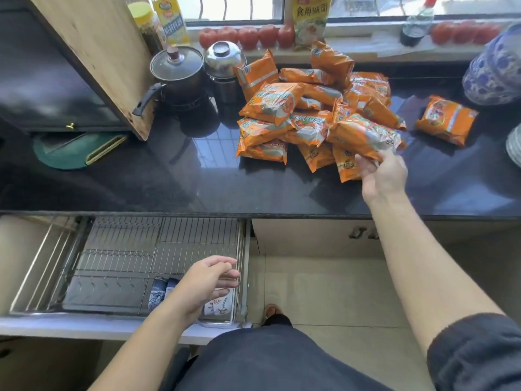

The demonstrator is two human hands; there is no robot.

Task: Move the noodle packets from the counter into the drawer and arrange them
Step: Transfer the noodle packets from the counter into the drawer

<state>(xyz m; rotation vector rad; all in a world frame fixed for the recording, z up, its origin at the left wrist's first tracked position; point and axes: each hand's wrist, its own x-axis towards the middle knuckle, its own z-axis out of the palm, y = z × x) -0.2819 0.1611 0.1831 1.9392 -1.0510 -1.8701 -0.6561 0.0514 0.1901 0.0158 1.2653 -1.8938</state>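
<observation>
Left hand [210, 280] hangs, fingers apart, over the drawer [242, 266]; right hand [383, 176] fingers clamp a light, crinkly, slippery packet [363, 135] mid-frame.

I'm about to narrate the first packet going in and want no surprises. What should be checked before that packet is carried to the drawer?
1. Right hand grips a noodle packet: ok, fingers closed on its near edge.
2. Drawer open: ok.
3. Wire rack has free space: ok, mostly bare.
4. Dishes at the drawer front clear of the landing spot: cannot tell.
5. Left hand free: ok, open above the drawer.
6. Pile stays put after the lift: cannot tell.
</observation>
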